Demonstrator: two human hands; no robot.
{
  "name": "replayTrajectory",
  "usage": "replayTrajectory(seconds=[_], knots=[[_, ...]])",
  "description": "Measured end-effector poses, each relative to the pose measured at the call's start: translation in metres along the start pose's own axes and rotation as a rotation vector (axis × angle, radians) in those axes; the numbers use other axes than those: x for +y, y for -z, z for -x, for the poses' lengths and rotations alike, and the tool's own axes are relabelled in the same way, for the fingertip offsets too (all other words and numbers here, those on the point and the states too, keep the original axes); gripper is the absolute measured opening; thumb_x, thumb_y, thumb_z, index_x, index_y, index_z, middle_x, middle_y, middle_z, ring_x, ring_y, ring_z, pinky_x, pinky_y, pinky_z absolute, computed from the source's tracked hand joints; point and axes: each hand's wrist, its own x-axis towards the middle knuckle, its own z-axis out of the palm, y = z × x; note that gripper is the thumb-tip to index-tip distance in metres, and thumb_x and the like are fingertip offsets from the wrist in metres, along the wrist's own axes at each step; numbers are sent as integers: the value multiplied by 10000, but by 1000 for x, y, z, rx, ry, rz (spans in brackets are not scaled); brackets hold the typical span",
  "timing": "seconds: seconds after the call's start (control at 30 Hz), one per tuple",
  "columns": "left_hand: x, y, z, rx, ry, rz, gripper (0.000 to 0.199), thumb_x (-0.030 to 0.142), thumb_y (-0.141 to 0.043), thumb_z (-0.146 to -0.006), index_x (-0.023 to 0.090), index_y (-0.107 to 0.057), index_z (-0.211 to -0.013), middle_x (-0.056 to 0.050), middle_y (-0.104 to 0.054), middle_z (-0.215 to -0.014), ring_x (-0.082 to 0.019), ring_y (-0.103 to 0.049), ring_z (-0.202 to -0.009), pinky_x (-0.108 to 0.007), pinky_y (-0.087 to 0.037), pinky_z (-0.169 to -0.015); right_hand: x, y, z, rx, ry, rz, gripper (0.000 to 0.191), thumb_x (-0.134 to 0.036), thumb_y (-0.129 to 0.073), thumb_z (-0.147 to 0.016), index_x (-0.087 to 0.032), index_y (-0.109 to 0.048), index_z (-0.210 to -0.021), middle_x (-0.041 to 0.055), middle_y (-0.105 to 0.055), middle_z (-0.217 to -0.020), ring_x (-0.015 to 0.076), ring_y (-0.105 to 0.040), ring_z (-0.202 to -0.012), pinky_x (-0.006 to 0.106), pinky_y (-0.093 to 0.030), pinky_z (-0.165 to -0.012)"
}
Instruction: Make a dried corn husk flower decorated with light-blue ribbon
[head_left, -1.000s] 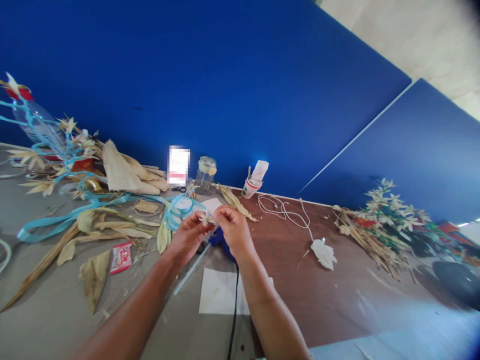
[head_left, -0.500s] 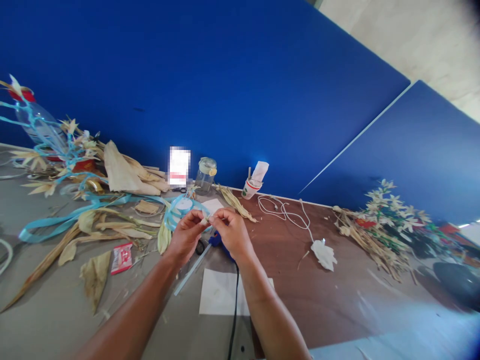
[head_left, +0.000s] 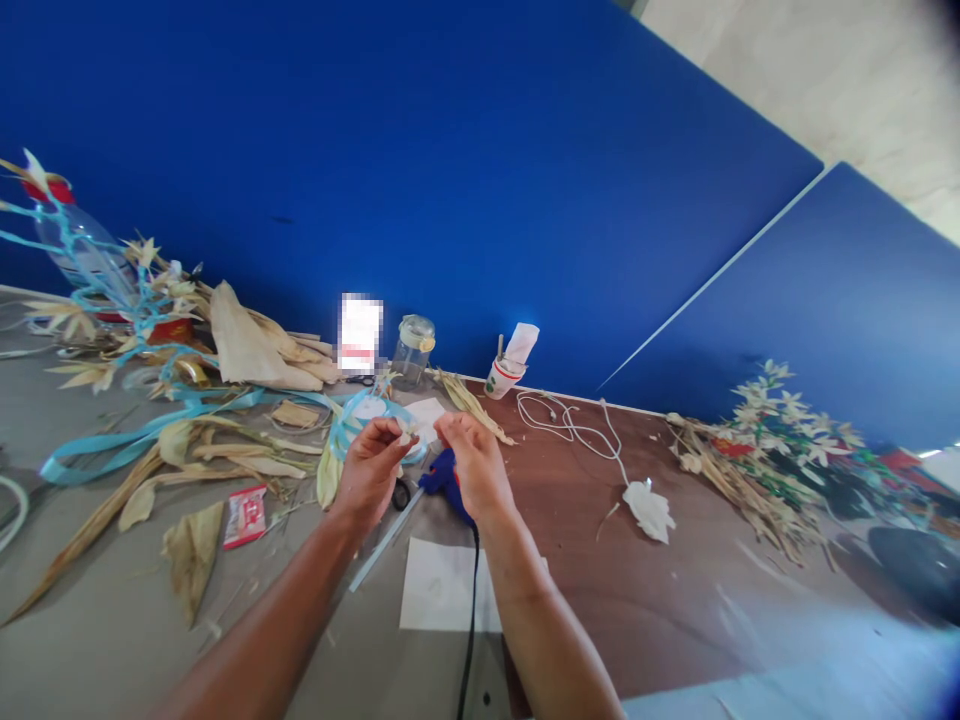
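My left hand (head_left: 369, 475) pinches a small pale piece (head_left: 407, 438) that looks like corn husk between thumb and fingertips. Just to the right, apart from it, my right hand (head_left: 478, 470) has its fingers drawn together; anything between them is too small to make out. Below and between the hands lies a blue glue gun (head_left: 442, 478), partly behind the right hand, its black cord (head_left: 471, 610) running toward me. A translucent stick (head_left: 384, 548) lies beside it, with a black scissor handle (head_left: 401, 494) near the left fingers. Behind the hands is a roll of light blue ribbon (head_left: 367, 408).
Dried husks (head_left: 247, 455) and a red packet (head_left: 244, 517) lie left. A glass jar (head_left: 412, 352) and paper cup (head_left: 502, 378) stand by the blue partition (head_left: 450, 180). White sheets (head_left: 431, 590), a white cable (head_left: 574, 430), crumpled tissue (head_left: 648, 510) and white artificial flowers (head_left: 780, 410) are also around.
My right hand has drawn away to the right from my left hand, opening a gap between the fingertips. The small pale piece stays in my left hand.
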Motion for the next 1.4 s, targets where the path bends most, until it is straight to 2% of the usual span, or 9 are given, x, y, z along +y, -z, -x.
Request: replayTrajectory(seconds=[0.17, 0.33, 0.47, 0.7, 0.83, 1.03, 1.23, 1.4], knots=[[1, -2, 2, -4, 14, 44, 283, 168, -828, -550, 206, -596, -707, 40, -581, -755, -94, -576, -720, -231, -469, -731, 5, -4, 1, -45, 56, 101, 133, -322, -622, -735, -193, -612, -706, -6, -580, -686, 146, -534, -679, 255, -408, -627], [0, -2, 2, -1, 17, 49, 275, 174, -834, -550, 202, -603, -695, 40, -570, -735, -84, -558, -699, -205, -455, -698, 13, -7, 1, -49, 92, 161, 145, -301, -595, -751, -203, -585, -645, -6, -560, -662, 159, -536, -718, 249, -409, -610], [-1, -2, 1, 4, -18, 26, 262, 183, -828, -569, 198, -601, -700, 48, -578, -725, -73, -555, -702, -190, -444, -706, 14, -11, 3, -55, 98, 122, 149, -283, -585, -757, -200, -573, -634, -11, -545, -672, 147, -518, -698, 248, -406, -620], [0, -4, 0, 100, -7, 81, 284, 143, -824, -538, 188, -591, -694, 53, -602, -675, -69, -563, -635, -192, -455, -665, 11, -19, 9, -19, 105, 2, 179, -311, -578, -773, -181, -604, -654, -4, -555, -721, 139, -516, -730, 261, -398, -700], [2, -4, -2, 137, -2, 125, 304, 130, -837, -505, 186, -599, -686, 55, -605, -674, -65, -575, -637, -189, -466, -681, 11, -21, 11, 0, 15, -67, 226, -383, -604, -760, -175, -616, -676, -8, -555, -687, 133, -502, -677, 263, -388, -654], [1, -2, -2, 128, -12, 147, 294, 132, -833, -514, 187, -605, -691, 48, -615, -662, -67, -577, -618, -183, -464, -639, 9, -29, 15, -9, -136, -236, 86, -254, -672, -649, -188, -629, -682, -29, -583, -671, 116, -500, -647, 260, -391, -662], [1, 0, -2, 111, 12, 141, 298, 151, -831, -534, 189, -597, -715, 43, -619, -660, -81, -604, -633, -190, -482, -645, 5, -29, 17, -53, -313, -378, 113, -204, -696, -565, -167, -642, -657, -39, -567, -625, 77, -439, -559, 229, -340, -566], [2, -1, -1, 91, 43, 144, 321, 125, -830, -526, 195, -588, -726, 45, -628, -672, -79, -614, -645, -181, -490, -647, 2, -27, 17, 7, -319, -447, 190, -188, -715, -532, -172, -642, -706, -51, -570, -618, 65, -430, -532, 216, -328, -537]])
